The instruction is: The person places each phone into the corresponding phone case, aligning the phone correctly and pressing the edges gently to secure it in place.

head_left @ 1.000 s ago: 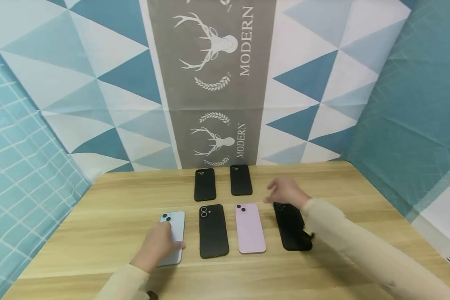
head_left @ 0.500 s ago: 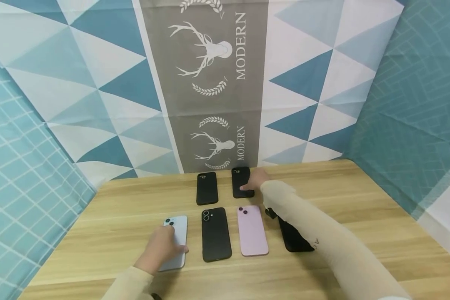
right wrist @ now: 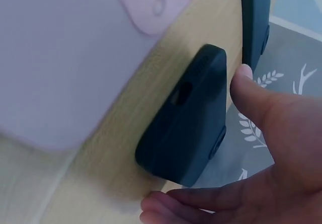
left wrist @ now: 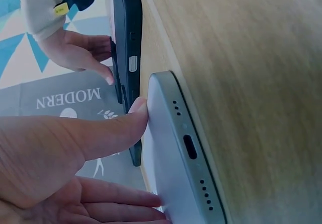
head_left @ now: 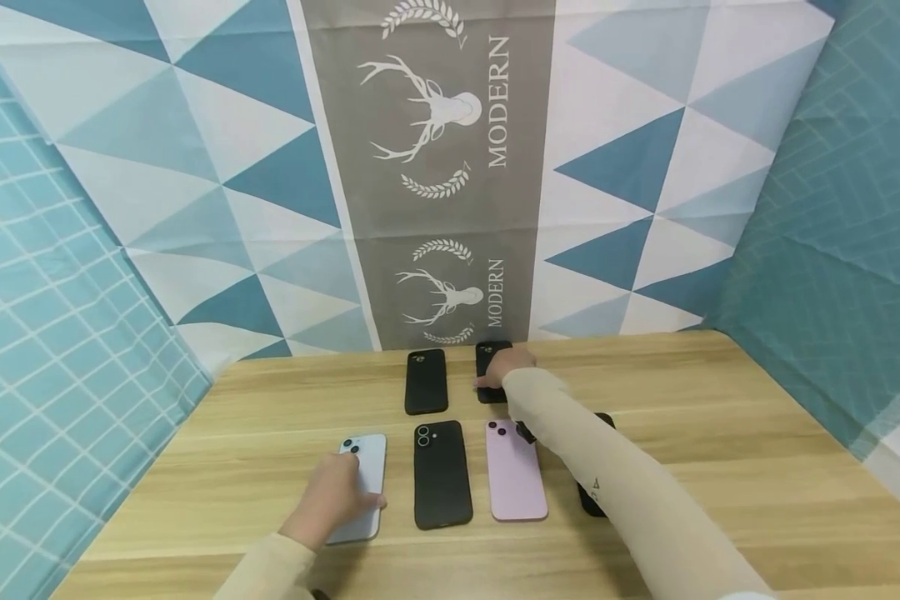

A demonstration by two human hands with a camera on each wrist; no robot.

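Observation:
My left hand [head_left: 339, 493] rests on the lower part of a light blue phone [head_left: 369, 467] lying back up at the front left. The left wrist view shows the left hand [left wrist: 146, 153] with its thumb and straight fingers against the blue phone [left wrist: 173, 163]. My right hand [head_left: 504, 367] reaches to the back row and pinches the right-hand black case [head_left: 486, 357]. In the right wrist view the right hand [right wrist: 196, 143] has its thumb on one side of that black case [right wrist: 193, 108] and its fingers on the other. The case lies on the table.
On the wooden table [head_left: 720, 433] a second black case [head_left: 426, 381] lies at the back. The front row holds a black phone [head_left: 441, 473], a pink phone [head_left: 516, 481] and another black phone [head_left: 591, 500], mostly hidden under my right sleeve. Patterned cloth walls stand behind and beside.
My right hand has left the front-right black phone, reached forward to the back-right black case and closed on it. The left hand has stayed on the blue phone.

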